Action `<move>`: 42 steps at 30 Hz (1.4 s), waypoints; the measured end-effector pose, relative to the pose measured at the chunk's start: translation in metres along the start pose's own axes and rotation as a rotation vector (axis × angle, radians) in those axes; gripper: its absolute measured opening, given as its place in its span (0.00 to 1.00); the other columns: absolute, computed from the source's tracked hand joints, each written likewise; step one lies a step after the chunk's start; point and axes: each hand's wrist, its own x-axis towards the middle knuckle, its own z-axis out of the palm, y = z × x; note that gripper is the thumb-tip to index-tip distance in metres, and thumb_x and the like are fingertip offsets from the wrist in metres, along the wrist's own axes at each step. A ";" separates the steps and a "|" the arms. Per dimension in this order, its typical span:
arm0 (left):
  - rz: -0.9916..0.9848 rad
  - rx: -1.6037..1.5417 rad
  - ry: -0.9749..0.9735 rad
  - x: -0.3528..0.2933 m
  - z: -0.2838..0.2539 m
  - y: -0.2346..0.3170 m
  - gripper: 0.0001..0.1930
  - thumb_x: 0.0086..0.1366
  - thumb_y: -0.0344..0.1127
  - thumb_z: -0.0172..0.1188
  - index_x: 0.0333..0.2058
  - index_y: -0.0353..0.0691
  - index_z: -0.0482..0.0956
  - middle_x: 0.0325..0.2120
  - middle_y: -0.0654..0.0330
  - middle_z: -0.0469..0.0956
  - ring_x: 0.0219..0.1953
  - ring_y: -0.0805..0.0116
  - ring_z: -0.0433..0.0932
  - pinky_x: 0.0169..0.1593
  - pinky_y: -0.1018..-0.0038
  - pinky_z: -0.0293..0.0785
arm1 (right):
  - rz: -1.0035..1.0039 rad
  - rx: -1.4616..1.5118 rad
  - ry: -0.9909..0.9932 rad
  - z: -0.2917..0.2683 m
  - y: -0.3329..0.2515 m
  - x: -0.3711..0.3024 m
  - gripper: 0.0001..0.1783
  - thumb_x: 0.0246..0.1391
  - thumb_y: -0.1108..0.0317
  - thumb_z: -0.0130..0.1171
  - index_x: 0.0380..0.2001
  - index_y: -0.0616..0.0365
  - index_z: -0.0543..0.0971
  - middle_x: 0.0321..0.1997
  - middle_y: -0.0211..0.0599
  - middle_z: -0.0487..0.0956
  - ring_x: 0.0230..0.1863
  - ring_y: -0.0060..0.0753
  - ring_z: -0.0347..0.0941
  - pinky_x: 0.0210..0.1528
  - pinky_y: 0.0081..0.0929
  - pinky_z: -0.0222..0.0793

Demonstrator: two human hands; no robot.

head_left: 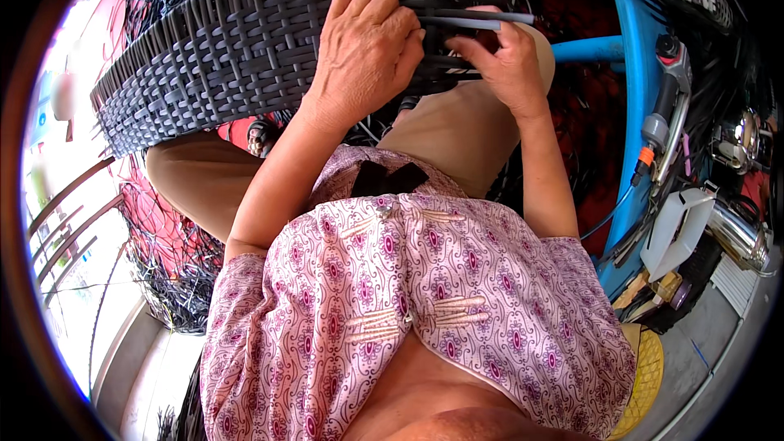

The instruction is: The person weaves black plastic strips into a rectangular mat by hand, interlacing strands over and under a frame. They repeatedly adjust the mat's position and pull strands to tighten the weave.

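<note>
A curved panel of dark grey woven wicker (237,57) lies across my lap and reaches far to the left. My left hand (363,45) is closed at the panel's right part, its fingers curled over the weave; whatever they grip is hidden beneath them. To its right, my right hand (506,61) pinches a flat grey plastic strip (469,18) between thumb and fingers. The strip runs from the weave beside my left hand to a free end past my right fingers. More dark strands cross below it.
On the right stands a blue plastic stool or small table (641,114), with a cable-fed hand tool (668,98) against it. Farther right are a metal kettle (739,233) and a white container (678,229). Loose black strips (167,278) are heaped at the left over red ground.
</note>
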 end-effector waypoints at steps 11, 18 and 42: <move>-0.032 0.061 0.157 -0.044 -0.007 -0.001 0.17 0.55 0.34 0.72 0.44 0.45 0.82 0.40 0.62 0.76 0.40 0.60 0.74 0.45 0.65 0.68 | -0.033 0.011 -0.133 -0.009 0.009 0.027 0.07 0.58 0.71 0.65 0.36 0.64 0.85 0.31 0.37 0.84 0.30 0.32 0.82 0.33 0.25 0.77; -0.044 0.116 0.103 -0.055 -0.005 0.000 0.20 0.56 0.36 0.71 0.49 0.46 0.82 0.41 0.64 0.76 0.42 0.61 0.74 0.49 0.63 0.67 | 0.120 0.262 -0.222 -0.007 0.019 0.031 0.09 0.61 0.70 0.64 0.39 0.67 0.83 0.30 0.32 0.84 0.33 0.22 0.80 0.36 0.22 0.76; -0.122 -0.059 0.126 -0.062 -0.008 -0.002 0.22 0.56 0.36 0.70 0.50 0.41 0.80 0.48 0.57 0.74 0.50 0.55 0.73 0.56 0.58 0.66 | -0.355 -0.116 0.188 0.041 -0.073 -0.013 0.07 0.56 0.77 0.61 0.38 0.56 0.83 0.44 0.36 0.80 0.41 0.41 0.76 0.48 0.35 0.73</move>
